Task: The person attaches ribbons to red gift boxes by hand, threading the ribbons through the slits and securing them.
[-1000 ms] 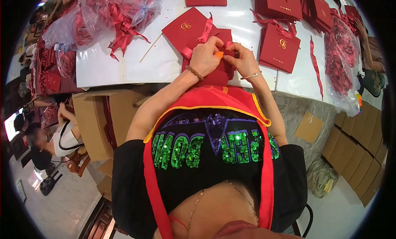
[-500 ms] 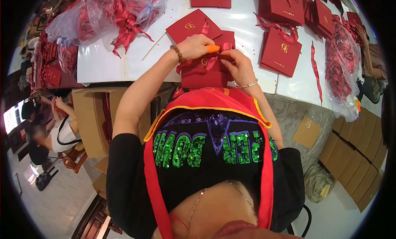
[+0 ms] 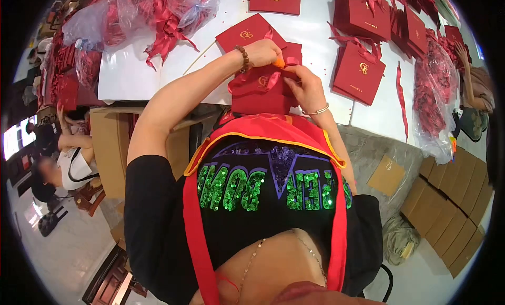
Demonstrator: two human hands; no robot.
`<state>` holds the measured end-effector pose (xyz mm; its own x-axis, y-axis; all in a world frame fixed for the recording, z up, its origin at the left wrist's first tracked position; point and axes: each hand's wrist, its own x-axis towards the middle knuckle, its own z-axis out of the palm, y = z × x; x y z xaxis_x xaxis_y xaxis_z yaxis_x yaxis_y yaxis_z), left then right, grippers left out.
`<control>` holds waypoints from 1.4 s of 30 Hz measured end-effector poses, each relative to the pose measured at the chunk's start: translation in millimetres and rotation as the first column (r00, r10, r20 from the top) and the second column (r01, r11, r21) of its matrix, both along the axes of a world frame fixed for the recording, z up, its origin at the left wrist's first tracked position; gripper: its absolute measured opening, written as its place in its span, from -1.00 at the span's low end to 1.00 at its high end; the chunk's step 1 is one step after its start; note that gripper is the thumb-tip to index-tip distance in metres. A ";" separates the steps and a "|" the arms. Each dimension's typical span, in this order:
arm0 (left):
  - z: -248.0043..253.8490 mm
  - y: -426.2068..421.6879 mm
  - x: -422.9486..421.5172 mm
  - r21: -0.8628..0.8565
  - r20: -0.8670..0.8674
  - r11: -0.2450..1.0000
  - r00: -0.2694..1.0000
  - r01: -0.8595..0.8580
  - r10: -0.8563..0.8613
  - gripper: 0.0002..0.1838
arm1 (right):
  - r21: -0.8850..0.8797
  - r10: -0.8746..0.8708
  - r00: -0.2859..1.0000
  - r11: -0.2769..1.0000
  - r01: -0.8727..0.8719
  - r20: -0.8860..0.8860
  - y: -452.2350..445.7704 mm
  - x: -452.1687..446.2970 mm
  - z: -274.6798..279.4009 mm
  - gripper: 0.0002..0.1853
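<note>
At the table's near edge sits a dark red paper gift bag [image 3: 255, 102] with a gold logo. A shiny red ribbon [image 3: 272, 82] crosses its top. My left hand [image 3: 262, 52] bends over the bag from the far side, fingers pinched on the ribbon. Something orange [image 3: 279, 63] covers or sits at its fingertips; I cannot tell which. My right hand [image 3: 307, 87] comes from the right, thumb and forefinger pinching the ribbon close to the left fingertips. Both fingertips are partly hidden. Behind the hands lies another red gift bag [image 3: 243, 33], flat and tilted.
Finished-looking red bags with ribbons [image 3: 359, 71] stand at the right. Plastic sacks of red ribbons lie at back left [image 3: 158, 13] and right [image 3: 434, 94]. A loose ribbon strip [image 3: 401, 100] lies nearby. Cardboard boxes [image 3: 113, 152] stand below the table; other people sit at both sides.
My left hand has shifted slightly right and its wrist has risen and turned, bringing its fingertips closer to my right hand. My right hand stays nearly in place. The view has shifted a little.
</note>
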<state>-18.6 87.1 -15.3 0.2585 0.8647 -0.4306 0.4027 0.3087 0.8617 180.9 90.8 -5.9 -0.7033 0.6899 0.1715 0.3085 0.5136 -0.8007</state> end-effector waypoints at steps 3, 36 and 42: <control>9.1 3.7 -6.0 -0.013 -0.054 0.964 0.963 -0.264 0.263 -0.83 | -0.006 0.055 0.998 0.998 -0.055 -0.030 0.3 -1.0 -2.9 -0.75; 15.5 -16.7 -1.0 0.073 -0.010 0.980 0.982 -0.187 0.188 -0.74 | 0.009 0.016 1.000 1.000 -0.016 0.023 -0.7 -0.1 10.0 -0.76; 6.8 -8.8 -4.7 0.164 -0.029 0.975 0.987 -0.151 0.158 -0.71 | 0.104 -0.055 0.996 0.993 0.063 -0.076 -6.3 -4.7 -1.1 -0.72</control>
<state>-23.3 78.3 -8.5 0.1012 0.9516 -0.2903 0.3977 0.2288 0.8886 176.2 84.4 -7.0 -0.6446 0.7051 0.2956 0.2835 0.5795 -0.7641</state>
